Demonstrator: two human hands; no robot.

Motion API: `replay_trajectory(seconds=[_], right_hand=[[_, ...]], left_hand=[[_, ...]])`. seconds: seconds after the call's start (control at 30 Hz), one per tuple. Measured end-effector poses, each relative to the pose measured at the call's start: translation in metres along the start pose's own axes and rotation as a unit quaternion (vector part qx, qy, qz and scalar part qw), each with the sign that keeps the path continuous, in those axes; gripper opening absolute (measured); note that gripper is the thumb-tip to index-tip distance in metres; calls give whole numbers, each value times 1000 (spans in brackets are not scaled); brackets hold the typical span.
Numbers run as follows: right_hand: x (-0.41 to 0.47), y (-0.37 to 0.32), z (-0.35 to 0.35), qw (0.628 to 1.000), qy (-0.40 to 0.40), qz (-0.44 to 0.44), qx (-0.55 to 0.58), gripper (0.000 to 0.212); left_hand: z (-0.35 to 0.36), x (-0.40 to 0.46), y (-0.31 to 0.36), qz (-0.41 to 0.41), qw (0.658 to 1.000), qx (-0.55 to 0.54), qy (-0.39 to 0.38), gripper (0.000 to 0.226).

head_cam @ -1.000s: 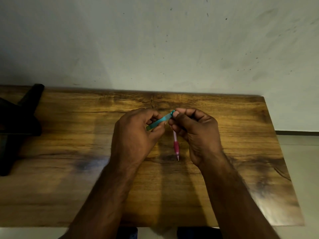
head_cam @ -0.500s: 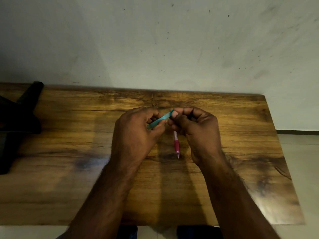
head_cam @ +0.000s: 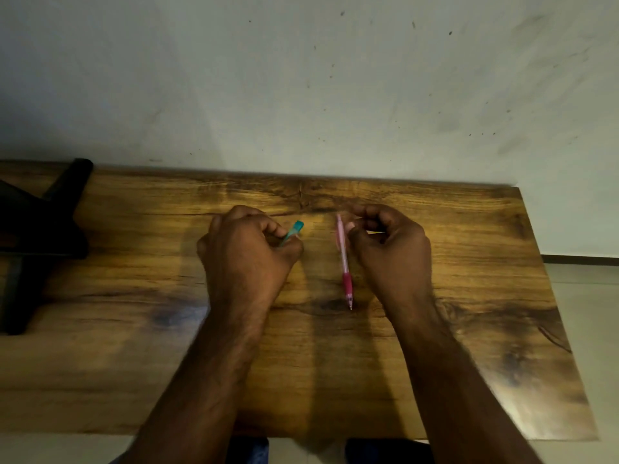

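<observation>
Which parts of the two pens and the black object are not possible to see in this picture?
Head view only:
- Teal pen: most of it is hidden inside the left hand.
- Pink pen: its upper part is blurred beside the right hand.
- Black object: cut off by the left edge, too dark to identify.

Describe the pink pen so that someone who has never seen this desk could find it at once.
Start at the wooden table against the pale wall and find the two hands near its middle. The pink pen is pinched at its upper end by the right hand, tip pointing toward the person. Unlike the short teal piece in the left hand, it is long, slim, with a darker magenta grip.
</observation>
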State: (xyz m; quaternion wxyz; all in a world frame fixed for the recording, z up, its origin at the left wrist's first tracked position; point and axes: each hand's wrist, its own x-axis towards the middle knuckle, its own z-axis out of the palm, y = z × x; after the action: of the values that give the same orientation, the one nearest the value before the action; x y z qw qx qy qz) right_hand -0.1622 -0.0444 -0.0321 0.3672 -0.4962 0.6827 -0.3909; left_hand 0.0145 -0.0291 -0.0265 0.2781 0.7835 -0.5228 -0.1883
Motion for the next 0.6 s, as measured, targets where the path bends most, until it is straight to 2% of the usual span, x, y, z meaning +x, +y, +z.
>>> replay_trajectory(seconds=[0.07, 0.17, 0.37, 0.5, 0.6], right_hand=[[-1, 0, -3, 996, 11, -19, -92, 27], [-4, -3, -2, 986, -18, -23, -166, 34], [-15, -9, 10, 946, -54, -88, -307, 46], [-17, -9, 14, 942, -53, -78, -322, 41], [-15, -7, 12, 956, -51, -51, -285, 39]], left_hand=[[2, -1, 0, -20, 999, 47, 7, 20], [8, -5, 0, -37, 995, 91, -1, 26], [12, -3, -4, -42, 993, 114, 4, 38], [12, -2, -6, -46, 992, 116, 5, 41], [9, -1, -5, -53, 993, 107, -8, 42]])
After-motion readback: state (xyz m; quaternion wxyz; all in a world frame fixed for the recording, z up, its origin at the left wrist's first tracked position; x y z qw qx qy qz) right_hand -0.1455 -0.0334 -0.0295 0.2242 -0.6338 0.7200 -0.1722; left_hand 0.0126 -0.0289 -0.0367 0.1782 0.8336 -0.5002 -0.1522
